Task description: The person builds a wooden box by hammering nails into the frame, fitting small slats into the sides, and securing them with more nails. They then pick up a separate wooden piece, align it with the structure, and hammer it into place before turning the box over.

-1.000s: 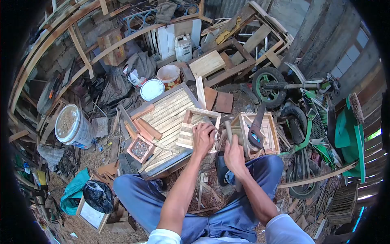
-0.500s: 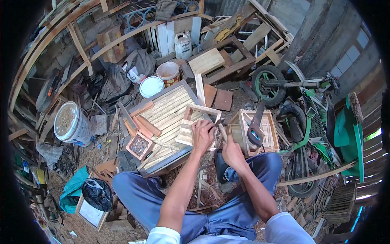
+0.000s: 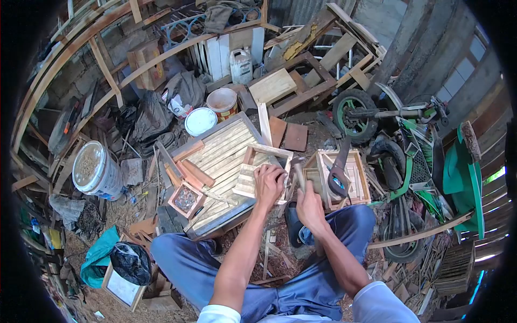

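A small pale wooden box frame (image 3: pixel 273 152) rests at the near right corner of the slatted wooden work surface (image 3: pixel 223 141). My left hand (image 3: pixel 267 184) grips its near right side, fingers curled over the wood; whether a nail is pinched there is too small to tell. In my right hand (image 3: pixel 309 205) is a hammer (image 3: pixel 300 173), held by its wooden handle just right of the box frame. Its head is hard to make out. Left on the work surface sits a small open box (image 3: pixel 186 198) of what look like nails, with reddish wood strips (image 3: pixel 195 173) beside it.
At my right knee a handsaw (image 3: pixel 338 175) lies across a wooden crate (image 3: pixel 362 177). Beyond are a green motorbike (image 3: pixel 406 161) and a green plastic chair (image 3: pixel 462 172). Buckets (image 3: pixel 97 168) stand at left. Wood scraps and shavings cover the ground.
The hammer has tipped more upright and shifted slightly right, away from the box frame. My left hand keeps its grip on the box frame.
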